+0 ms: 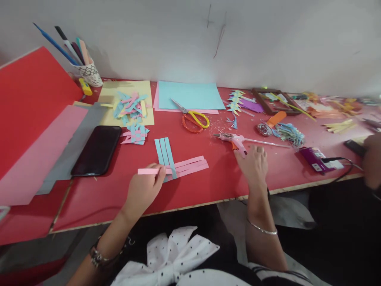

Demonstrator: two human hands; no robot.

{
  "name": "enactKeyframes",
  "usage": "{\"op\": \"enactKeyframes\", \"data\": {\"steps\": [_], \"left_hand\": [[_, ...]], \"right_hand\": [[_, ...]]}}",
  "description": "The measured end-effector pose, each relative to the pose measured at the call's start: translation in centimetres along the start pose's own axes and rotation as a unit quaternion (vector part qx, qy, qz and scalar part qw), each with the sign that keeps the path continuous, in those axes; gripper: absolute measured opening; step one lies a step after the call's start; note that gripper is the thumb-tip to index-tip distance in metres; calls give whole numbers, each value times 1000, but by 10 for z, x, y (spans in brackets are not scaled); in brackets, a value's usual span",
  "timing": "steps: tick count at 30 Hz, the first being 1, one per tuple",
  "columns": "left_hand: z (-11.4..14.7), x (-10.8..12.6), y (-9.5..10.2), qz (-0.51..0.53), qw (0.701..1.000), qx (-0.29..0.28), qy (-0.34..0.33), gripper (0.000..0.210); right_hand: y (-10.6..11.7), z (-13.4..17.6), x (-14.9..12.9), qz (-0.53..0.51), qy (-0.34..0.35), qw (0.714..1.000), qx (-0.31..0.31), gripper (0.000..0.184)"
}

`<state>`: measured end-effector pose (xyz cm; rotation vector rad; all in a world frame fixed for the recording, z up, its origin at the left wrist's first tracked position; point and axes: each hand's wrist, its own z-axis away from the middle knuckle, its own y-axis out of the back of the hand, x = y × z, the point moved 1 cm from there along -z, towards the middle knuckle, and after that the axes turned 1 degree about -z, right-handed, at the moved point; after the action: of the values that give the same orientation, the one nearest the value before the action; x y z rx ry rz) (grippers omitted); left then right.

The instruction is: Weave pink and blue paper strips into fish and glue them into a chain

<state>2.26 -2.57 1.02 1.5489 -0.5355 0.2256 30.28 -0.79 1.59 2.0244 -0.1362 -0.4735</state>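
My left hand (144, 186) pinches a pink paper strip (148, 171) between thumb and fingers. Under its fingertips, light blue strips (163, 151) cross pink strips (193, 165) lying on the red table. My right hand (255, 165) rests at the table's front part, thumb spread from the bent fingers. Its thumb is at the handle of a pink glue gun (233, 140), but the hand is not wrapped around it. A clear glue stick (268, 143) sticks out of the gun's back. Yellow-and-red-handled scissors (193, 117) lie behind the strips.
A black phone (97, 151) lies at left beside large coloured sheets (32, 131). Cut paper pieces (132, 107) are heaped on yellow paper. Blue sheets (190, 95) and a pen cup (91, 73) stand near the wall. Another person's hand (372, 159) is at far right, near a purple box (317, 159).
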Motion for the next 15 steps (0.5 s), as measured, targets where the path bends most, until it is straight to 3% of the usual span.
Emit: {"op": "enactKeyframes", "data": {"steps": [3, 6, 10, 15], "left_hand": [[3, -4, -2, 21, 999, 33, -11, 38], [4, -6, -2, 48, 998, 48, -19, 38], [6, -8, -3, 77, 996, 45, -32, 37], [7, -9, -9, 39, 996, 54, -56, 39]], "right_hand": [[-15, -7, 21, 33, -7, 999, -31, 18], [-23, -10, 22, 22, 3, 999, -47, 18], [-13, -5, 12, -16, 11, 998, -52, 26], [2, 22, -13, -109, 67, 988, -91, 36]]}}
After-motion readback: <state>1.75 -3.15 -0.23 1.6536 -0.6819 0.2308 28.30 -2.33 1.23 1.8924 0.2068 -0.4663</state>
